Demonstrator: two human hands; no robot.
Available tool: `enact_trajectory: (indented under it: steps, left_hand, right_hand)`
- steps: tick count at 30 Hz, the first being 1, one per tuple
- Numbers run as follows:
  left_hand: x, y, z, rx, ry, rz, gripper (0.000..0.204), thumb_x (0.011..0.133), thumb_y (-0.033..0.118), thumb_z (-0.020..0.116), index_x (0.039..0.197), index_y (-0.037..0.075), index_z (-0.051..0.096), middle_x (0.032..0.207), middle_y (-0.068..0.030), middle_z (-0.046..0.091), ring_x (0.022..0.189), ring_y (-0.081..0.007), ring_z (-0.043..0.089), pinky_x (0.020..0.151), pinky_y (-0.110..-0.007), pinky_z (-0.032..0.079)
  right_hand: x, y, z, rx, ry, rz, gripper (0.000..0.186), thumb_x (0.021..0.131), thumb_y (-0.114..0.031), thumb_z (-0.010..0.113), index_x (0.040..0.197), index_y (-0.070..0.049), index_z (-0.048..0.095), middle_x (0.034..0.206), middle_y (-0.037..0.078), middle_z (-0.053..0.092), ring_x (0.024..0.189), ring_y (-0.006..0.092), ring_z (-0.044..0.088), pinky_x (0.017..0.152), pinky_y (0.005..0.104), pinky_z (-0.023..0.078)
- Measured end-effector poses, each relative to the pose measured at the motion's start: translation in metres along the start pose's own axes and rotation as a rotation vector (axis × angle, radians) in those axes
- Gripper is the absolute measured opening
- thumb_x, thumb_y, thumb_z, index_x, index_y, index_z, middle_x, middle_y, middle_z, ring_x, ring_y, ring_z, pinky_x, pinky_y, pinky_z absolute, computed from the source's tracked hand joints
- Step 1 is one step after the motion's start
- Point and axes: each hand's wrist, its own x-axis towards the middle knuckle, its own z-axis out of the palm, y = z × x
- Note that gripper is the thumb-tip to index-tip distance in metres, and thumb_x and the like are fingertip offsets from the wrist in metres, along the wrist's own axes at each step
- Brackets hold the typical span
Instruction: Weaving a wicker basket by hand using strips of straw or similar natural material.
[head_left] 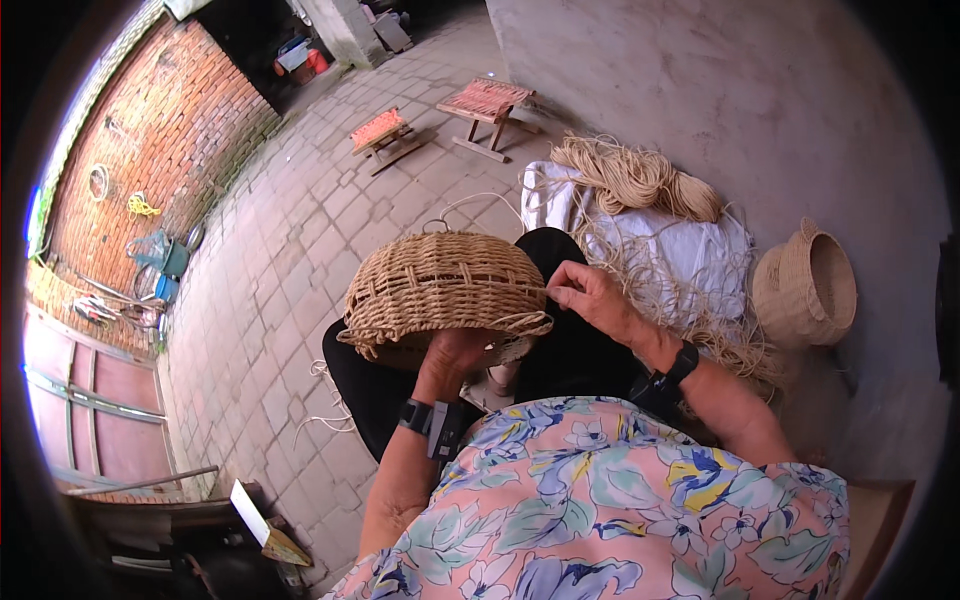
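A woven basket (445, 280) of tan cord rests on my lap, tipped so that its opening faces me. A gap with upright strands runs round its side. My left hand (458, 350) reaches into the opening, and the basket wall hides its fingers. Close to the basket's right side, my right hand (590, 295) is closed in a pinch, thumb against fingers. Whatever lies in that pinch is too small to make out. A thin pale cord (480, 196) loops up from the far side of the basket.
Bundled cord (640, 180) lies on a white sack (685, 255) at the right, loose strands around it. Beyond that stands another woven basket (788, 290) by the wall. Two low folding stools (380, 128) (485, 105) stand ahead on the paved floor (270, 300).
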Motion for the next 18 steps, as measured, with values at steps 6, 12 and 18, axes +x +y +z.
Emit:
enact_trajectory:
  steps: [6,12,18]
  left_hand:
    - [-0.006,0.001,-0.001,1.328,-0.037,0.42,0.035,0.09,0.018,0.06,0.118,0.001,0.051,0.114,-0.0118,0.057,0.103,-0.0188,0.054,0.091,-0.034,0.046]
    - [0.005,-0.009,-0.008,0.362,0.034,0.144,0.024,0.089,0.0,0.056,0.113,0.001,0.053,0.11,-0.0058,0.058,0.096,-0.0137,0.054,0.084,-0.028,0.047]
    - [-0.001,-0.011,-0.008,0.599,0.052,0.224,0.023,0.092,0.01,0.056,0.112,0.0,0.053,0.108,-0.0058,0.057,0.093,-0.0127,0.054,0.082,-0.029,0.048]
  right_hand:
    - [0.004,0.007,-0.004,0.025,0.041,0.052,0.013,0.09,-0.018,0.059,0.09,-0.005,0.058,0.073,-0.006,0.05,0.067,0.0031,0.045,0.06,0.0193,0.038]
    - [0.025,-0.025,0.014,0.219,-0.032,-0.01,0.012,0.087,-0.016,0.062,0.088,-0.005,0.058,0.072,-0.006,0.051,0.063,0.0033,0.045,0.056,0.0198,0.038]
    - [0.047,-0.029,0.029,-0.049,0.087,-0.121,0.01,0.078,-0.004,0.065,0.077,-0.001,0.056,0.069,-0.002,0.054,0.063,0.0048,0.048,0.057,0.0229,0.042]
